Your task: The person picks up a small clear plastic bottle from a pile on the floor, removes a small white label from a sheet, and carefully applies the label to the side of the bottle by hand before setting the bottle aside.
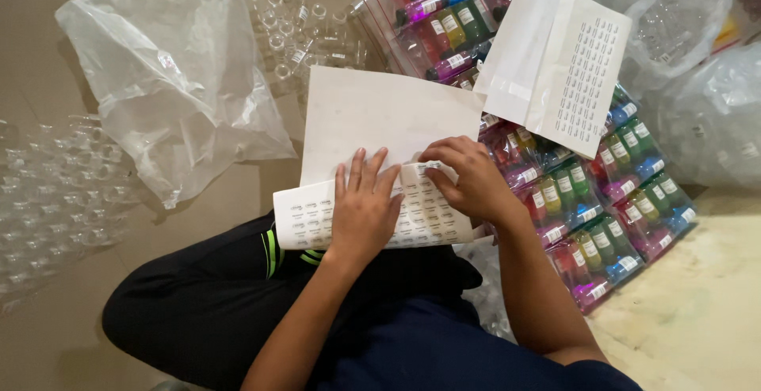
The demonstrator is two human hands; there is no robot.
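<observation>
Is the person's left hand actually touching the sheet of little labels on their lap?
Touching. The head view shows the left hand lying flat, fingers spread, on the label sheet, with no gap beneath the palm.

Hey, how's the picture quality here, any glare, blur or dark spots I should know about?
Head view: glare whitens the clear plastic bag and the blank sheet; the label sheet under the left hand and right hand is too soft to read; the dark trousers lose detail in shadow.
</observation>
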